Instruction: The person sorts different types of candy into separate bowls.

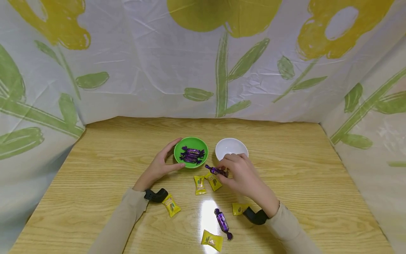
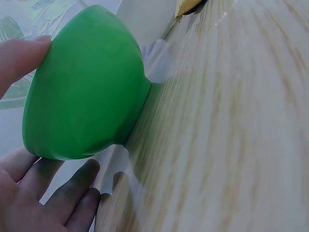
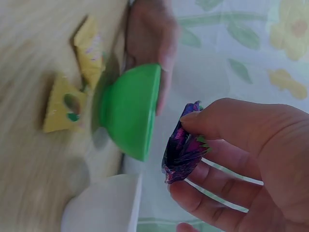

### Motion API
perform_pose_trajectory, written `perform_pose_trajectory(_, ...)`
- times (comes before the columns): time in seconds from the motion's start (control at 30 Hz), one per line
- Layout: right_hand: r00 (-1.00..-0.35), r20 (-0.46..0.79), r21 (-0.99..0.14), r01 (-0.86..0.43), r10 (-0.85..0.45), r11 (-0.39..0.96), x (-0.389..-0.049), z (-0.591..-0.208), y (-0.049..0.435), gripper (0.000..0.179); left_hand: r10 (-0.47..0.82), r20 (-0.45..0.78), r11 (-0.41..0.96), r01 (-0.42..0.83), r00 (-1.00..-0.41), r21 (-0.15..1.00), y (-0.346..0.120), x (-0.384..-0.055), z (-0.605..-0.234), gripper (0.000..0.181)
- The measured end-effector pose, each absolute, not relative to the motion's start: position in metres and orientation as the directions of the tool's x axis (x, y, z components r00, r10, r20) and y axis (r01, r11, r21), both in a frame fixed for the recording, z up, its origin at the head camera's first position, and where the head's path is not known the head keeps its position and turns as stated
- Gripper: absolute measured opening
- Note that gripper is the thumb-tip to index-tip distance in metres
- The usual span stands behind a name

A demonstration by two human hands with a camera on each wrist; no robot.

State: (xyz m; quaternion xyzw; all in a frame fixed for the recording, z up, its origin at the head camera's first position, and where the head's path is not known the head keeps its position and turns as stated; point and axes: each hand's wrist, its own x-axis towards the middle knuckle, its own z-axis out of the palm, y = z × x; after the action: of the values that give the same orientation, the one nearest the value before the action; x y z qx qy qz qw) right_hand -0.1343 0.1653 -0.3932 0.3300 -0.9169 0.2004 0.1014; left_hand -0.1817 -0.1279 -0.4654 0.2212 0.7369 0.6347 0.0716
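My left hand point(image 1: 158, 168) holds the green bowl point(image 1: 194, 141) by its rim, thumb on the near side and fingers round the far left. Inside that bowl lie purple-wrapped candies point(image 1: 192, 152). Between thumb and fingers, my right hand point(image 1: 242, 176) pinches another purple-wrapped candy point(image 3: 182, 147), held above the table to the right of the green bowl. The white bowl point(image 1: 231, 144) stands just beyond the right hand, which hides part of its near rim. Two yellow candy packets point(image 1: 200, 185) lie below the pinched candy.
One more purple-wrapped candy point(image 1: 223, 222) lies near the front of the wooden table point(image 1: 104, 155). A yellow packet point(image 1: 171, 206) sits by the left wrist, another point(image 1: 238, 209) by the right wrist, and a third point(image 1: 212, 240) nearest the front. A flowered cloth point(image 1: 152, 70) hangs behind.
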Motion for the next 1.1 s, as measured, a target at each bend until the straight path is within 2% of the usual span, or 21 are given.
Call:
perform_pose_trajectory(0.43,-0.728,0.386,-0.286,-0.678,-0.566,0.677,-0.155,-0.381,0.132,0.013,0.422,0.172,0.100,0.235,-0.890,0.967,-0.127,-0.181,-0.462,0.084)
perform_pose_trajectory(0.7,-0.712,0.393,-0.257,-0.693,-0.582,0.674,-0.166,-0.380,0.110,0.012,0.425,0.175,0.094,0.236,-0.888,0.967,-0.129,-0.188,-0.480,0.086)
perform_pose_trajectory(0.83,-0.712,0.391,-0.274,-0.695,-0.583,0.665,-0.171,-0.383,0.102,0.014,0.427,0.177,0.090,0.236,-0.887,0.967,-0.131,-0.193,-0.493,0.088)
perform_pose_trajectory(1.1,-0.734,0.344,-0.286,-0.676,-0.585,0.679,-0.184,-0.401,0.085,0.015,0.425,0.173,0.107,0.239,-0.889,0.965,-0.133,-0.193,-0.495,0.085)
